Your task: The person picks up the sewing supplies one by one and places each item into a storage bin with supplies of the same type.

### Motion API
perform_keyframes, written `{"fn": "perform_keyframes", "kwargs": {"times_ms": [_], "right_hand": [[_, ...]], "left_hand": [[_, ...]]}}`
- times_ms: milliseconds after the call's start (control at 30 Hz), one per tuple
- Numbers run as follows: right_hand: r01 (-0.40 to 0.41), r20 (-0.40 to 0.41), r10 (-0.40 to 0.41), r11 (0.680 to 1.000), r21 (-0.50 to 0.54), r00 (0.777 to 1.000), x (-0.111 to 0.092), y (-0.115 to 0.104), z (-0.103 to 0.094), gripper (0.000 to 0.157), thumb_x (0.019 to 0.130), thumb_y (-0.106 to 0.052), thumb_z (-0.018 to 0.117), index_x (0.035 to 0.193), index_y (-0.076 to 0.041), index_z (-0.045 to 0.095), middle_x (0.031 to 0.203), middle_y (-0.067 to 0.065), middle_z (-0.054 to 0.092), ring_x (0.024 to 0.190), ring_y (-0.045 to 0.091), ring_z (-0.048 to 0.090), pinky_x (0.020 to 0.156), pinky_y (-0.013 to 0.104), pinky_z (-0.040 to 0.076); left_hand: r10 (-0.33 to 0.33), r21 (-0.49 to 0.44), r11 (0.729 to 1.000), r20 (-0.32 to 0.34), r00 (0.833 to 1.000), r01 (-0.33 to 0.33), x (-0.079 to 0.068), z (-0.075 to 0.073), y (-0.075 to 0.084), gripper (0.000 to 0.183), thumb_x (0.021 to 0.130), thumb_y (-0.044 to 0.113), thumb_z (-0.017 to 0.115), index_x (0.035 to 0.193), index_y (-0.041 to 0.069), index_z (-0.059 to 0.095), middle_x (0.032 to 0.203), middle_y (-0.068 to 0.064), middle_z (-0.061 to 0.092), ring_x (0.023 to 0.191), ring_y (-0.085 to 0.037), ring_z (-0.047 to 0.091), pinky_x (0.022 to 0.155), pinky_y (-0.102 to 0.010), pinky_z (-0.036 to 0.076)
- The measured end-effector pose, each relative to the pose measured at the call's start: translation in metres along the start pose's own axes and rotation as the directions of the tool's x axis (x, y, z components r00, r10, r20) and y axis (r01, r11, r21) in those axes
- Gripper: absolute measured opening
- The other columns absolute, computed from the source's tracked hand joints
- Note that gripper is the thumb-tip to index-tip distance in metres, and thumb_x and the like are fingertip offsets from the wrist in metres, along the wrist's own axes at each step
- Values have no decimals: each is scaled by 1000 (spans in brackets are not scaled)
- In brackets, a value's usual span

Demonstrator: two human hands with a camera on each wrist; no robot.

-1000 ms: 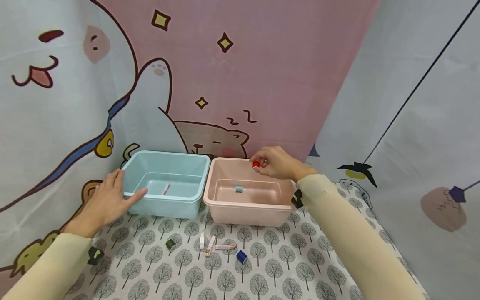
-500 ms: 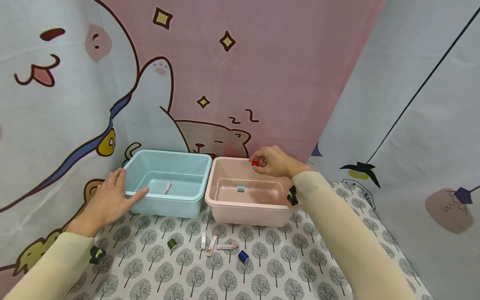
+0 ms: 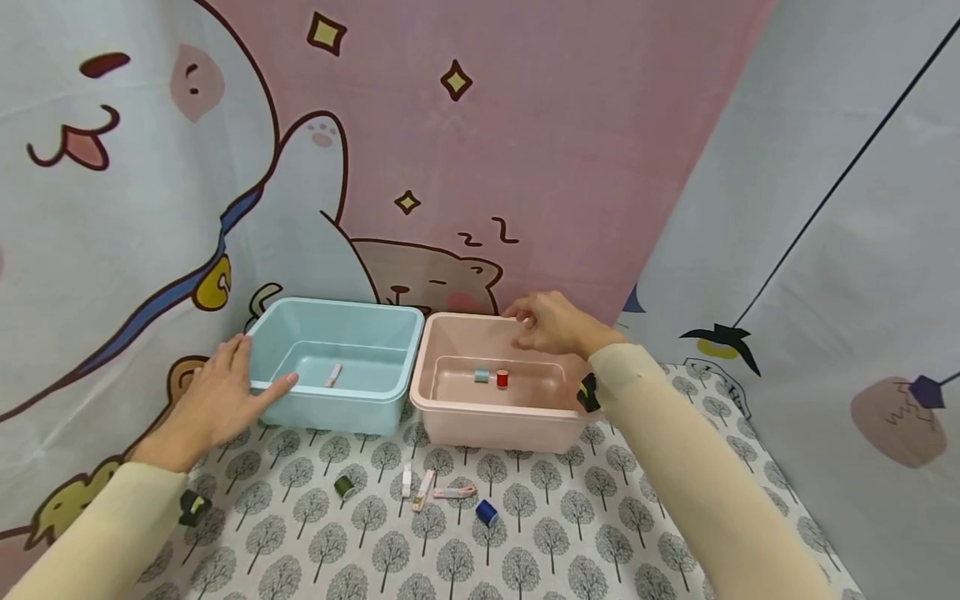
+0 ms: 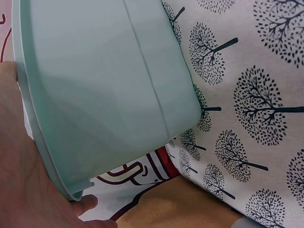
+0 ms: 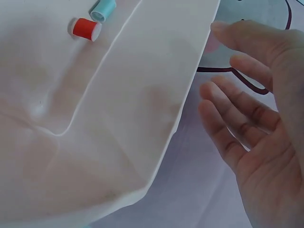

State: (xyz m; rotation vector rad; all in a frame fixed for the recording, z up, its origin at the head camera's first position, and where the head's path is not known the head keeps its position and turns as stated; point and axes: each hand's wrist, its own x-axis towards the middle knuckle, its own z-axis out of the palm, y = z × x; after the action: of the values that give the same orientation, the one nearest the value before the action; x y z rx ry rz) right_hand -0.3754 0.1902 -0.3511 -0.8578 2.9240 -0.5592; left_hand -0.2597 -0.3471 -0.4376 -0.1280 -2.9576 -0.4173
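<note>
1. The right hand [image 3: 551,325] hangs over the back of the pink bin [image 3: 498,429], fingers loosely bent, thumb apart, holding nothing; whether it touches the rim I cannot tell.
2. The red spool [image 3: 502,379], a short cylinder with white ends, sits on that bin's floor, just beside the teal spool [image 3: 482,376], which lies on its side and shows a hollow end.
3. The pink bin is smooth and glossy, a rounded rectangle with a rolled lip.
4. The left hand [image 3: 206,408] rests spread on the front left corner of the blue bin [image 3: 330,414], thumb over the lip, fingers along the side. Inside lies a slim pale pink piece [image 3: 333,375].
5. In front, three slim pale pieces [image 3: 423,490] lie between the dark green spool [image 3: 344,488] and the navy spool [image 3: 486,513].
6. Beneath is a white tablecloth [image 3: 585,542] printed with stippled grey trees; behind hangs a softly creased cartoon backdrop [image 3: 585,125].
</note>
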Motion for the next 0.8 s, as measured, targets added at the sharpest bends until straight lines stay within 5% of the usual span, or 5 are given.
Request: {"fn": "perform_keyframes", "kwargs": {"times_ms": [467,800], "right_hand": [[204,-124,-210,977,-56,970,-23,-8,-9,44,99,-14,89,140,-4,82,130,18,84,118,39,81,105,56,68],[218,-143,-228,973,-81,963,-48,-17,-8,46,102,-19,89,145,-8,80,134,17,80,120,37,80,103,55,70]], "left_hand": [[-7,-2,1000,-5,1000,7,-1,-1,0,127,113,78,54,178,-19,7,183,-50,15,165,-77,21,129,-95,22],[2,0,1000,-12,1000,-2,0,1,0,126,112,78,54,178,-19,9,182,-50,17,164,-77,23,127,-95,23]]}}
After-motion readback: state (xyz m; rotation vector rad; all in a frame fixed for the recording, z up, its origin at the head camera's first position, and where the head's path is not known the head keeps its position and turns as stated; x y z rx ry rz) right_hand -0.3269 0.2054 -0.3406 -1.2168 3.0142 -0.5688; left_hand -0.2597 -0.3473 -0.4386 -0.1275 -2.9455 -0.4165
